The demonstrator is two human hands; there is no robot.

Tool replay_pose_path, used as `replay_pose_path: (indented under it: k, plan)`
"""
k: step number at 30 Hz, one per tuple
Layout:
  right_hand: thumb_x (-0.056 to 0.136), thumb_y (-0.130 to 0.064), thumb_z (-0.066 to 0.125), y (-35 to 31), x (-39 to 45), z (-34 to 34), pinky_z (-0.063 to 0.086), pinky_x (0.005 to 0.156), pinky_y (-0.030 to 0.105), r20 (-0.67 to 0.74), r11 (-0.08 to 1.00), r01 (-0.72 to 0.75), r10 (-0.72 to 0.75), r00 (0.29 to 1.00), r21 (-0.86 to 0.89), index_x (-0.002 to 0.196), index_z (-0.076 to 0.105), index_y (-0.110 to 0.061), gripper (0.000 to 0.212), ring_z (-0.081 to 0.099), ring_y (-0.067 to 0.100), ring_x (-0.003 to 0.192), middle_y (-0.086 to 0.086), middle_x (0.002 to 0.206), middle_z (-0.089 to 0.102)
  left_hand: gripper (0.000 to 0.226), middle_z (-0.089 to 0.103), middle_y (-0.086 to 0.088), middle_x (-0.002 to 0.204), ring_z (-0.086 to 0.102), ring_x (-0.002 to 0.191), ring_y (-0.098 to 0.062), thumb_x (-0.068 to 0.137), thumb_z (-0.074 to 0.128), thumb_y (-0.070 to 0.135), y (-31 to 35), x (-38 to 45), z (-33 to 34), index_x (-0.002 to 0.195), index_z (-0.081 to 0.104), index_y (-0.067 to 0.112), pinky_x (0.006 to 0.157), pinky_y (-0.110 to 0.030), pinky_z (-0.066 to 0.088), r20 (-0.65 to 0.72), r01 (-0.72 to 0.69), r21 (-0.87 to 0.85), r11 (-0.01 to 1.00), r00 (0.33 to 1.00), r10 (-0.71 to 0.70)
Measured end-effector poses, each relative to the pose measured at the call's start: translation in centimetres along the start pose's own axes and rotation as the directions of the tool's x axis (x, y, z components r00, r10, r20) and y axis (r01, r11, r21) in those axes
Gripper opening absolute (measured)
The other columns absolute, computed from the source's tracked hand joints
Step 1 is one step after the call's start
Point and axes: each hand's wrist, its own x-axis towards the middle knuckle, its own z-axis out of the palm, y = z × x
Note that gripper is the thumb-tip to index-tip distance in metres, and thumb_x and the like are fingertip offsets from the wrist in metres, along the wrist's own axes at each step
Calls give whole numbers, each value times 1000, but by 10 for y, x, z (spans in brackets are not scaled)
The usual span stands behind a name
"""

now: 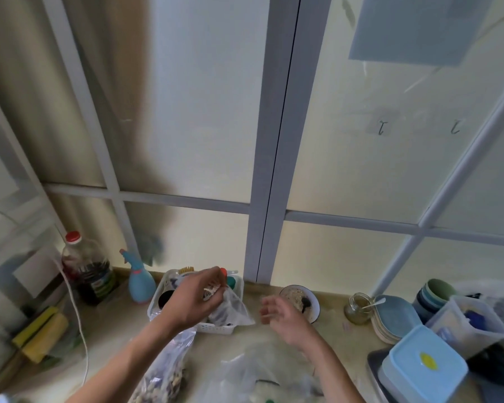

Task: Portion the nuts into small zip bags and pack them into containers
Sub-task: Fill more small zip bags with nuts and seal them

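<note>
large nut bag point(163, 376) cut off below, right hand point(285, 318) motion-blurred

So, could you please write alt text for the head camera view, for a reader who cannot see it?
A person's left hand holds a small clear bag above a white basket on a counter, while the right hand hovers open beside it. A large bag of mixed nuts lies below; a blue-lidded container sits at right.

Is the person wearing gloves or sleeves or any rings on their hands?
No gloves show. The left hand and the right hand are both bare, and both forearms are bare too, with no sleeve as far as the picture reaches. No watch or bracelet shows on either wrist. The picture is too blurry to tell whether there are any rings.
</note>
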Motion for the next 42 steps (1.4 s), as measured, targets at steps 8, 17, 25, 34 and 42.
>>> replay_pose_path:
  k: [8, 17, 25, 34, 42]
  plan:
    - [68, -36, 94, 2, 12, 46, 51, 98, 30, 43, 984, 69, -77, 996, 167, 118, 67, -28, 57, 65, 4, 109, -19, 113, 71, 18, 66, 13, 76, 64, 71, -8, 88, 69, 7, 7, 4, 1, 81, 61, 21, 64, -21, 51, -84, -12, -134, 991, 996, 1]
    - [93, -20, 73, -19, 19, 53, 59, 79, 28, -119, 945, 168, -139, 983, 280, 104, 82, -23, 14, 76, 24, 93, 3, 98, 80, 62, 69, 4, 120, 67, 113, -17, 89, 76, 31, -16, -11, 23, 139, 39, 29, 95, -41, 56, 254, 453, -703, 548, 880, -402]
    - [91, -25, 75, -17, 19, 50, 58, 71, 24, -180, 961, 156, -116, 977, 228, 94, 83, -25, 8, 76, 16, 86, -2, 91, 80, 27, 75, -21, 106, 72, 101, -35, 87, 77, 15, -29, -17, 50, 109, 76, -2, 92, -41, 56, 418, 530, -676, 512, 848, -327]
    - [86, -17, 80, -11, 22, 52, 54, 66, 26, -242, 921, 104, -11, 970, 375, 90, 74, -7, 12, 69, 17, 76, 10, 87, 77, 17, 74, -23, 85, 71, 76, -28, 92, 71, 16, -23, -14, 56, 84, 78, 3, 71, -35, 55, 282, 496, -742, 451, 841, -461]
    - [89, -21, 77, -10, 19, 52, 48, 69, 28, -301, 790, 173, 16, 954, 589, 100, 76, -15, 13, 62, 19, 81, 7, 89, 73, 28, 70, -25, 98, 66, 87, -27, 99, 63, 29, -23, -18, 63, 99, 69, 1, 83, -34, 51, 219, 432, -767, 475, 871, -440]
